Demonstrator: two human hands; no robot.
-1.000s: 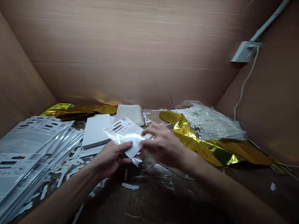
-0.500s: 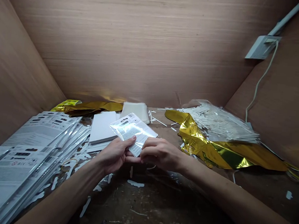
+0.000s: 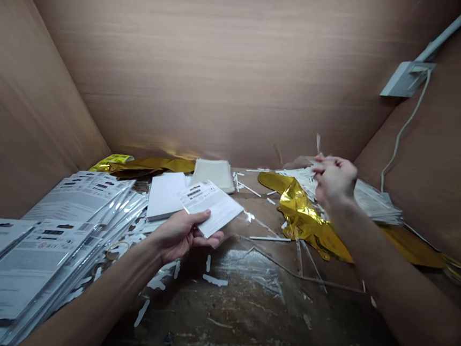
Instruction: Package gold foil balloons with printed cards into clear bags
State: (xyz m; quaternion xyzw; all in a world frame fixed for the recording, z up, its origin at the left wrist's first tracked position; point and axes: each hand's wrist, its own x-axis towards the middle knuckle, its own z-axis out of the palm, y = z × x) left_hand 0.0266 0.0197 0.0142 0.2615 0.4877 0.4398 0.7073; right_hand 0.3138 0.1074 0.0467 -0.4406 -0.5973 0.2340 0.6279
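My left hand [image 3: 186, 236] grips a flat printed packet [image 3: 213, 209] by its near edge, thumb on top. The packet is white with a barcode-like black mark and a hang hole end in clear film. Off to the right, my raised right hand [image 3: 335, 179] is blurred, its fingers pinched together. A thin pale strip [image 3: 318, 143] sticks up from those fingertips. Below and behind that hand lies a heap of thin white sticks [image 3: 373, 201] on plastic film. A stack of white cards [image 3: 166, 194] sits just behind the packet.
Overlapping printed packs [image 3: 33, 258] fill the left side. Gold foil balloons [image 3: 298, 206] lie at the right, with more gold foil [image 3: 150, 167] at the back. Clear sleeves [image 3: 214, 174] are stacked behind the cards. White scraps litter the wooden table [image 3: 249, 325]. A socket box [image 3: 408, 79] with a cord hangs right.
My right hand has left the packet and moved right and up to the stick heap, a thin strip now at its fingertips. My left hand still holds the packet.
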